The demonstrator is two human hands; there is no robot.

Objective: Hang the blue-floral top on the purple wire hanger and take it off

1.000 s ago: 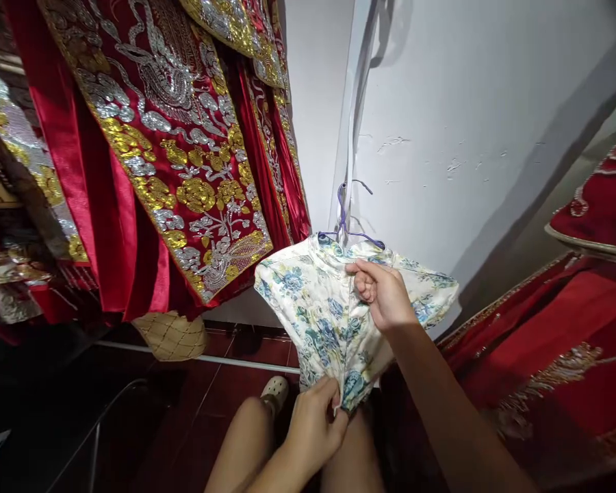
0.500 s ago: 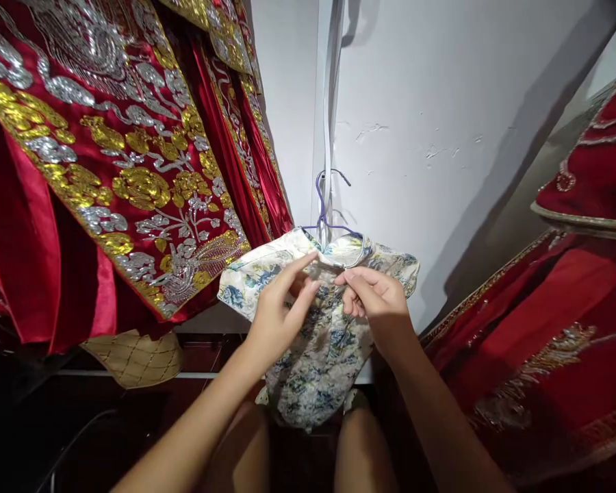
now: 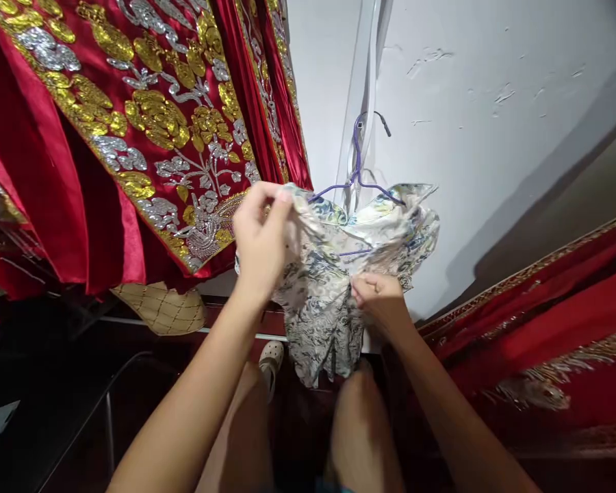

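A white garment with a blue and yellow floral print (image 3: 315,311) hangs in front of me on a purple hanger (image 3: 358,168). Its front opens at the neck, and the hanger's lower bar shows through the gap. My left hand (image 3: 263,233) pinches the fabric at the garment's left shoulder edge. Lower down, near the middle of the chest, my right hand (image 3: 377,291) is closed on the front edge of the cloth. Both hands' fingertips are partly hidden by fabric.
Red garments with gold and silver embroidery (image 3: 159,123) hang at left. Another red embroidered garment (image 3: 585,329) hangs at right. A white pole (image 3: 372,61) stands before the pale wall (image 3: 467,89). Below are a beige quilted piece (image 3: 164,308) and a light clog (image 3: 272,356).
My left hand has gone from loose fingers near the collar to gripping the left shoulder edge. The neck opening has spread wider, and my right hand sits lower on the front. The view has shifted.
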